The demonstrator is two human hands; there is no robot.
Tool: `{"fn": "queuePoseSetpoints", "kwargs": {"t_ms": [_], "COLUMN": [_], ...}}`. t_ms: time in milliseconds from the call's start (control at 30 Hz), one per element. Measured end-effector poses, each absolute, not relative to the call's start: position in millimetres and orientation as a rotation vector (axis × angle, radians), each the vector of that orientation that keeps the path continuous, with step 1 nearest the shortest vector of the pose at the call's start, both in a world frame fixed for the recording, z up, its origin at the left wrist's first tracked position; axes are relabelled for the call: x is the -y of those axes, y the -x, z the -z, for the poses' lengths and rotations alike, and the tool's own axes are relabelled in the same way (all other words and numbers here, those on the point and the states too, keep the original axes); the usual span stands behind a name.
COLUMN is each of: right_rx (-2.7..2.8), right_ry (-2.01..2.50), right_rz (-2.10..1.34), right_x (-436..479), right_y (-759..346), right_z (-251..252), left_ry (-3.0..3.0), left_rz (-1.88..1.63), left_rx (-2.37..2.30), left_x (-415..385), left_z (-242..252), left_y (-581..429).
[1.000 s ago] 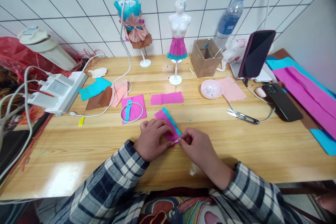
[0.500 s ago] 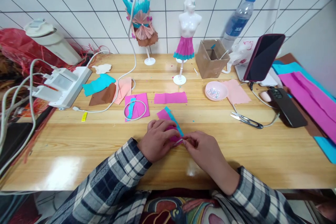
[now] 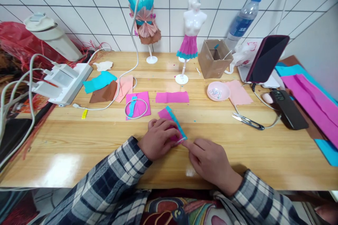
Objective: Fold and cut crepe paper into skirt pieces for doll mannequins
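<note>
A craft desk: paper-dressed mannequins (image 3: 190, 31), paper scraps (image 3: 172, 97), scissors (image 3: 248, 121) on a wooden table (image 3: 79, 147).

No words or numbers could be read. The blue label on the water bottle (image 3: 239, 24) bore white marks too small to read, and red print on the white plastic bag (image 3: 245, 53) was blurred.

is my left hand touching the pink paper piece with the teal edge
Touching: the head view shows the left hand lying over the near end of the pink crepe-paper piece with a teal edge strip.
</note>
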State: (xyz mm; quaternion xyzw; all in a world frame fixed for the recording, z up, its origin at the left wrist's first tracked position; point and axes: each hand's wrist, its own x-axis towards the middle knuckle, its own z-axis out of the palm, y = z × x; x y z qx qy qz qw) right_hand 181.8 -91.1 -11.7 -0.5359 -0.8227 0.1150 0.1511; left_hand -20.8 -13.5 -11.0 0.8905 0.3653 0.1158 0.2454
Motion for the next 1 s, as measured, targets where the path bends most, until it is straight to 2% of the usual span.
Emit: {"fn": "queuePoseSetpoints", "kwargs": {"t_ms": [133, 300, 433, 567, 767, 1000], "right_rx": [2.415, 2.265, 2.298, 2.153, 2.066, 2.175], "right_ry": [1.61, 1.721, 1.76, 1.745, 1.948, 1.867], "right_rz": [-0.256, -0.477, -0.461, -0.602, -0.486, -0.615], "right_x": [91, 86, 87, 81, 62, 47], "right_y": [-180, -183, -184, -186, -177, -165], "right_z": [17, 18, 16, 11, 2, 0], "left_ry": [-2.425, -2.421, -2.422, -2.419, -2.436, -2.459], "left_rz": [-0.305, -0.289, -0.295, -0.306, -0.335, -0.464], "left_rx": [-0.985, -0.987, -0.984, -0.951, -1.056, -1.139], "left_x": [12, 12, 11, 11, 16, 23], "left_z": [11, 11, 11, 11, 12, 5], "left_y": [21, 22, 23, 25, 21, 27]}}
